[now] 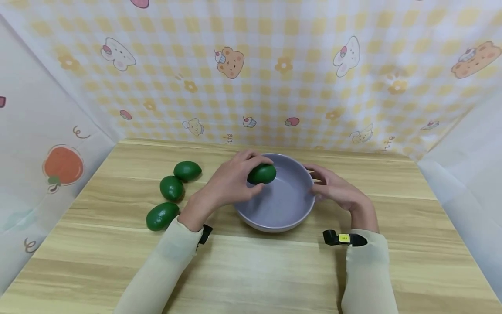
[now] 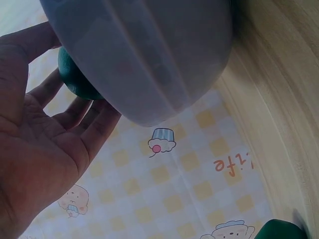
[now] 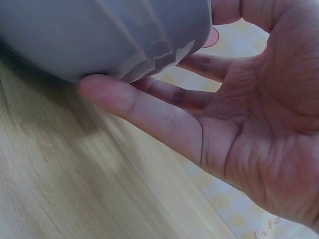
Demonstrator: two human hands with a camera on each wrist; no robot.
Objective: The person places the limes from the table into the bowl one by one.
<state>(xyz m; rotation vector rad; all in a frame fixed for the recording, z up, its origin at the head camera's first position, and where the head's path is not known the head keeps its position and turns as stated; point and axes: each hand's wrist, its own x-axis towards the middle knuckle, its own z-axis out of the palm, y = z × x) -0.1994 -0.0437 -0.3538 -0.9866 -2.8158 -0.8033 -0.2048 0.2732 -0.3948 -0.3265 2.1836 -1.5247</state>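
My left hand (image 1: 229, 179) grips a dark green avocado (image 1: 262, 174) between thumb and fingers, over the left part of a grey-purple bowl (image 1: 284, 200). In the left wrist view the bowl's outer wall (image 2: 149, 59) hides much of that avocado (image 2: 75, 79). At the bowl's right side, my right hand (image 1: 339, 187) touches the outer wall with fairly straight fingers, as the right wrist view shows. Three more avocados lie on the table left of the bowl: a far one (image 1: 187, 171), a middle one (image 1: 171, 188) and a near one (image 1: 161, 216), close to my left forearm.
The wooden table (image 1: 251, 270) reaches back to a yellow checked cloth (image 1: 266, 87) with cartoon prints. White cloth (image 1: 35, 131) hangs at the left side, and more at the right. A black band (image 1: 345, 238) sits on my right wrist.
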